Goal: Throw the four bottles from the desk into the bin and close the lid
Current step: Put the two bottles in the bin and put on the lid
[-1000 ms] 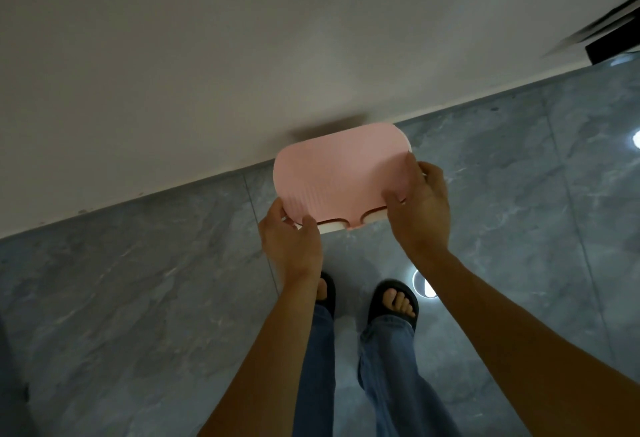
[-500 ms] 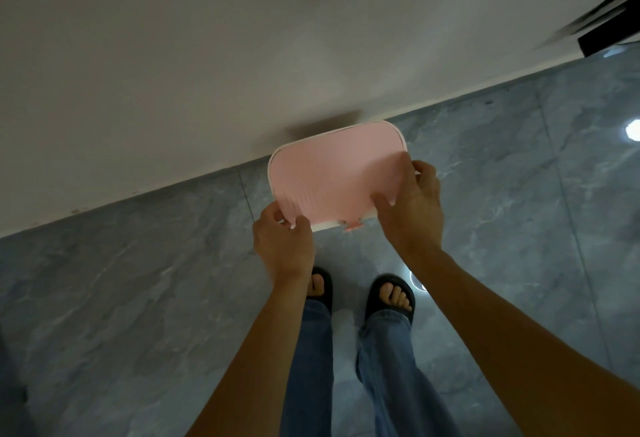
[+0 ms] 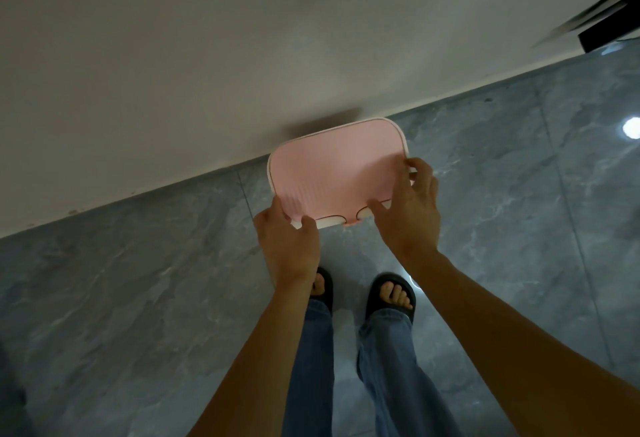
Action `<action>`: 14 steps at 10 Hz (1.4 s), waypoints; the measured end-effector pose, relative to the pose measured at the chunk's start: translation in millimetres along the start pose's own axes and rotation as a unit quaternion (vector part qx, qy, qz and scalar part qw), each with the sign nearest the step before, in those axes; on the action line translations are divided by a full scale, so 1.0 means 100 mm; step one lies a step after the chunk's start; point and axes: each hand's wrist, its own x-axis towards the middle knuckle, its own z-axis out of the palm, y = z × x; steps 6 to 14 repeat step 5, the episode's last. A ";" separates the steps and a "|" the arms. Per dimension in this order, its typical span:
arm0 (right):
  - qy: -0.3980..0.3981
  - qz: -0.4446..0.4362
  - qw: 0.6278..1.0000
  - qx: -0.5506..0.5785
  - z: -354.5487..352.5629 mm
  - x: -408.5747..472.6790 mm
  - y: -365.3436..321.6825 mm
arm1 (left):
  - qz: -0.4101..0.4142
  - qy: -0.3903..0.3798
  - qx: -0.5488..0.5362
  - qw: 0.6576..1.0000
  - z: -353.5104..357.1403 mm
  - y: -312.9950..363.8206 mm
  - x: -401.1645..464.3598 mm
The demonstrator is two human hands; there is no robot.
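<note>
The bin (image 3: 330, 226) is set on the grey marble-patterned floor (image 3: 138, 281), its far edge right against the foot of the pale wall (image 3: 207, 56). Open floor is left on both of its sides, while the near side is taken up by the person's two sandalled feet (image 3: 393, 294), which are planted just in front of it. A dark object (image 3: 609, 33) is seen at the upper right corner, well apart from the bin.

Compared with half a second ago, the lid (image 3: 332, 168) is seen lying flatter, with a thin white rim showing along its left and far edges, and the right hand's fingers are spread wider.

The lid is pink, rectangular with rounded corners, finely ribbed, with two cut-outs at its front edge over a white body. Its front left corner is gripped by the left hand (image 3: 289, 246), thumb on top. The right hand (image 3: 408, 208) is laid loosely over the right front edge, fingers spread and touching it, not closed around it.
</note>
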 end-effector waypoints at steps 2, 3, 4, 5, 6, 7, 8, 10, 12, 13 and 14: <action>0.009 -0.028 0.999 -0.033 0.07 -0.06 0.03 | 0.110 -0.029 0.144 0.983 0.04 -0.02 -0.08; 0.010 -0.054 0.997 -0.058 0.09 -0.13 0.06 | 0.142 -0.056 0.229 0.962 0.05 -0.05 -0.16; -0.019 -0.072 0.993 -0.087 0.09 -0.16 0.09 | 0.150 -0.085 0.284 0.943 0.04 -0.08 -0.19; -0.090 -0.092 0.987 -0.099 0.03 -0.26 0.15 | 0.157 -0.118 0.271 0.942 -0.06 -0.11 -0.20; -0.090 -0.092 0.987 -0.099 0.03 -0.26 0.15 | 0.157 -0.118 0.271 0.942 -0.06 -0.11 -0.20; -0.090 -0.092 0.987 -0.099 0.03 -0.26 0.15 | 0.157 -0.118 0.271 0.942 -0.06 -0.11 -0.20; -0.090 -0.092 0.987 -0.099 0.03 -0.26 0.15 | 0.157 -0.118 0.271 0.942 -0.06 -0.11 -0.20; -0.090 -0.092 0.987 -0.099 0.03 -0.26 0.15 | 0.157 -0.118 0.271 0.942 -0.06 -0.11 -0.20; -0.090 -0.092 0.987 -0.099 0.03 -0.26 0.15 | 0.157 -0.118 0.271 0.942 -0.06 -0.11 -0.20; -0.090 -0.092 0.987 -0.099 0.03 -0.26 0.15 | 0.157 -0.118 0.271 0.942 -0.06 -0.11 -0.20; -0.090 -0.092 0.987 -0.099 0.03 -0.26 0.15 | 0.157 -0.118 0.271 0.942 -0.06 -0.11 -0.20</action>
